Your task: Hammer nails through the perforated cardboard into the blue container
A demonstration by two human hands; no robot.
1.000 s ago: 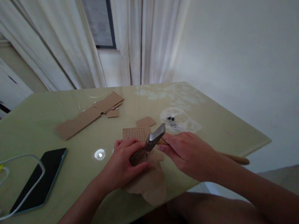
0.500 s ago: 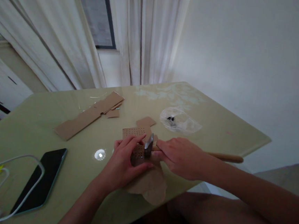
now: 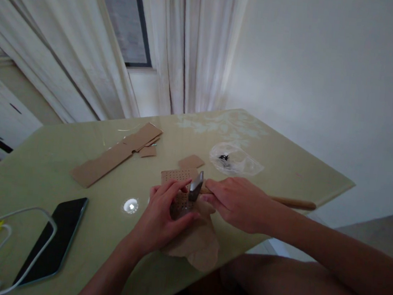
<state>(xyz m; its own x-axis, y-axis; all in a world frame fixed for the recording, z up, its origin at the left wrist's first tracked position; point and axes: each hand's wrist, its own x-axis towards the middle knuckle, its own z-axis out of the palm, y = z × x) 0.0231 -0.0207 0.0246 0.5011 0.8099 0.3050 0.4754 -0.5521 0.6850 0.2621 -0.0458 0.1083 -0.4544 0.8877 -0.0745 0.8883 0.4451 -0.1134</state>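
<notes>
My right hand (image 3: 239, 204) grips a hammer by its wooden handle (image 3: 293, 203), close to the metal head (image 3: 196, 187). The head stands just above a small perforated brown block (image 3: 181, 205) that my left hand (image 3: 161, 215) pinches between thumb and fingers. Under the block lies a crumpled sheet of brown paper (image 3: 196, 244) at the table's near edge. A flat perforated cardboard piece (image 3: 176, 175) lies right behind my left hand.
On the pale green glass table (image 3: 44, 161) lie a long cardboard strip (image 3: 113, 154), small cardboard scraps (image 3: 191, 161), a clear plastic bag with small black parts (image 3: 233, 159), a dark phone (image 3: 53, 240) and white cables (image 3: 11, 216). Curtains and a window stand behind.
The hammer head came down from its raised, tilted position onto the block, then lifted very slightly. My left hand stayed on the block.
</notes>
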